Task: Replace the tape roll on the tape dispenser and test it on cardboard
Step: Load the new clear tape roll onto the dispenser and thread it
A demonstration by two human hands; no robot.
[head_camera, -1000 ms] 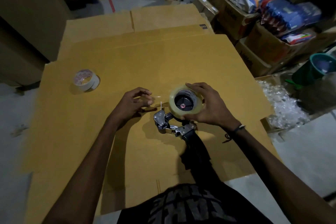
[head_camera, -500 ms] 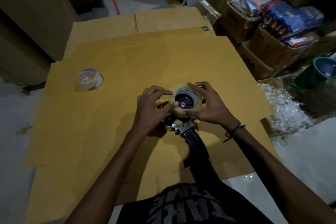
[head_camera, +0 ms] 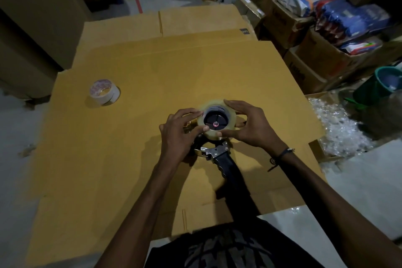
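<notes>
Both hands are on the clear tape roll: my left hand pinches its near-left rim with fingertips and thumb, my right hand cups the far-right rim, and the roll sits on the hub of the tape dispenser, which lies on the flattened cardboard. I judge the seating step nearly done. Next I must find the free end and thread it toward the metal front, hidden under my left hand; the used roll lies well apart.

Single head-worn wide-angle camera is looking forward and steeply down, close above the cardboard sheet; stacked boxes are showing far right.
</notes>
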